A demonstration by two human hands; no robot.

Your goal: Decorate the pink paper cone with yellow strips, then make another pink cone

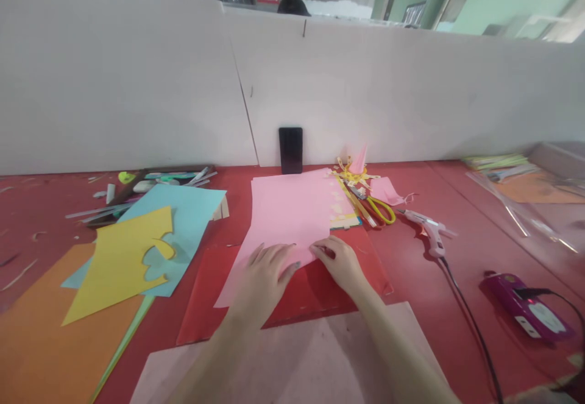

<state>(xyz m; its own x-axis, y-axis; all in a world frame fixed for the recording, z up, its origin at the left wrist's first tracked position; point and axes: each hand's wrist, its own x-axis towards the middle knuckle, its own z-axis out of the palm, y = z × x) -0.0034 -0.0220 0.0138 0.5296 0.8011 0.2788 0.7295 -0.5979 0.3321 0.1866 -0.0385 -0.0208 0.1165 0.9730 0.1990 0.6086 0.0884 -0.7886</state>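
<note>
- So the pink sheet [290, 209] is right in front of us, its near part over the red mat [301, 297], with the near edge slanting.
- Our left grip [267, 270] is spread flat on it, fingers fanned, not clutching anything. We'd press evenly there so the paper can't skid or crease.
- Our right grip [338, 261] has its fingers curled together at the sheet's near right edge. Can't tell if paper's actually pinched between them. Light fingertip pressure is our bet, since hard nails could dent it.
- Lining up the edge first and then smoothing away from the left palm should keep it neat, we reckon.
- Scissors [371, 202] lie just right of the sheet, the glue gun [427, 228] just past them on the desk [411, 282]. We'd keep our right elbow off its cord [466, 303].
- Yellow sheet [119, 258] and blue sheet [183, 215] are off left, clear of our hands.
</note>
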